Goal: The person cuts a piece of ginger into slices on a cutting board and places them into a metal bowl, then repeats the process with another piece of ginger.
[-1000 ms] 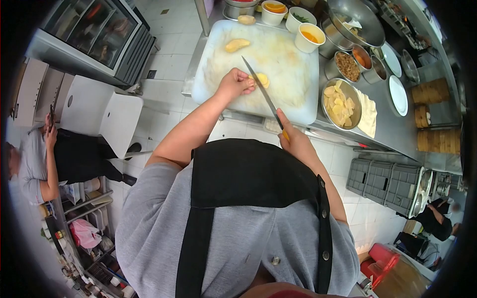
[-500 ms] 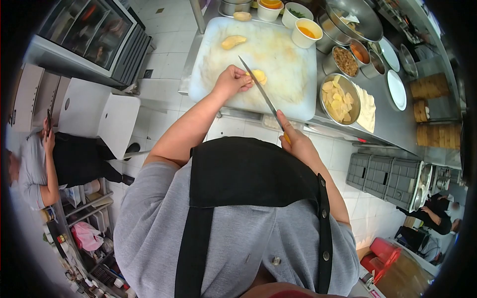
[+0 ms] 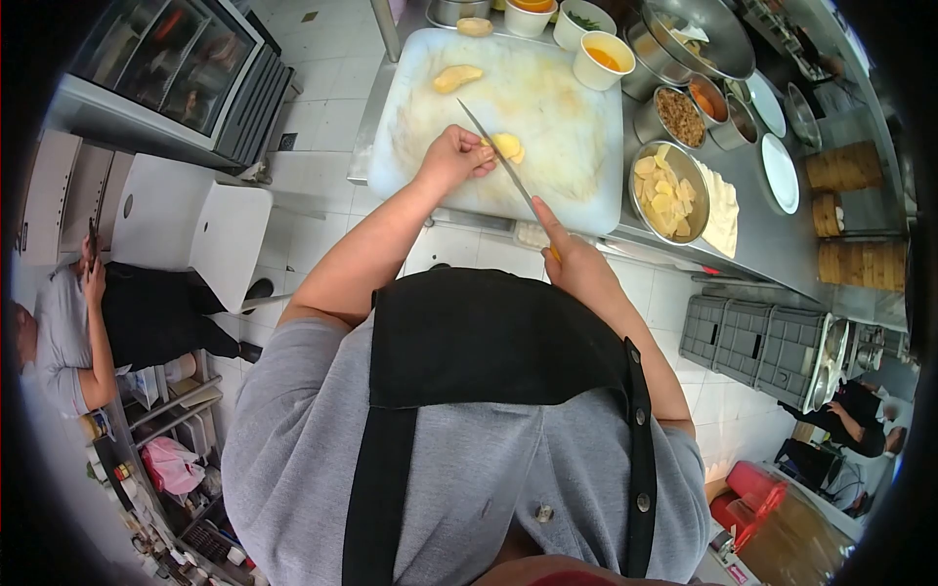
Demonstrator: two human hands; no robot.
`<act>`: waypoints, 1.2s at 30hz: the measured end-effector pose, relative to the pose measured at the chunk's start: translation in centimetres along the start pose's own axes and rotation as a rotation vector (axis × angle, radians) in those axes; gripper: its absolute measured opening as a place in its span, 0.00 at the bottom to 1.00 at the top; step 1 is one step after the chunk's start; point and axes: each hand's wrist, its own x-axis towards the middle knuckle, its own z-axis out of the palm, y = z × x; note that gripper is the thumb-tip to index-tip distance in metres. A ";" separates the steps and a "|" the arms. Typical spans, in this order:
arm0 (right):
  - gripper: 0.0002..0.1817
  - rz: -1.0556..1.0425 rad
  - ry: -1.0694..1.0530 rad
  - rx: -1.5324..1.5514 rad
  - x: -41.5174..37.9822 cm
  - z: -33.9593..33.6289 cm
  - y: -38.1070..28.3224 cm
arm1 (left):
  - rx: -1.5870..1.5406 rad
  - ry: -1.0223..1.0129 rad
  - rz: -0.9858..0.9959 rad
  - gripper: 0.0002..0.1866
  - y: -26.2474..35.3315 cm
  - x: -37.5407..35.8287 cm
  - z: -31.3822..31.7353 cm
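My left hand [image 3: 455, 159] is closed, its fingertips pinching a piece of peeled ginger over the white cutting board [image 3: 405, 137]. Yellow ginger slices [image 3: 512, 147] lie by those fingertips, on the far side of the blade. In my right hand [image 3: 580, 262] is a long thin knife [image 3: 496, 146], its tip pointing up and left across the board, the blade beside the ginger. A whole peeled ginger piece [image 3: 456, 78] rests farther up the board, and another ginger piece [image 3: 475, 27] sits at its far edge.
Right of the board stands a metal bowl of ginger slices [image 3: 664, 195], with a pale cloth [image 3: 719, 210] next to it. White tubs [image 3: 603, 61], a pot of brown crumbs [image 3: 679, 115] and white plates [image 3: 779, 174] line the counter. A person [image 3: 147, 313] is at the left.
The knife and my right hand have shifted slightly up and left, and the blade lies at nearly the same angle. My left hand stays on the ginger.
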 end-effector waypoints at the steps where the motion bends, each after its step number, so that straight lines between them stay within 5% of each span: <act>1: 0.44 0.000 -0.002 -0.009 0.0 0.0 0.0 | 0.001 -0.001 0.002 0.12 0.0 0.0 0.0; 15: 0.38 -0.013 0.010 0.035 1.9 0.3 -0.3 | 0.056 0.023 0.028 0.15 0.3 -0.3 0.2; 36: 0.44 0.040 -0.043 0.108 -2.3 -0.4 0.7 | 0.032 0.031 0.023 0.12 -0.1 0.0 0.1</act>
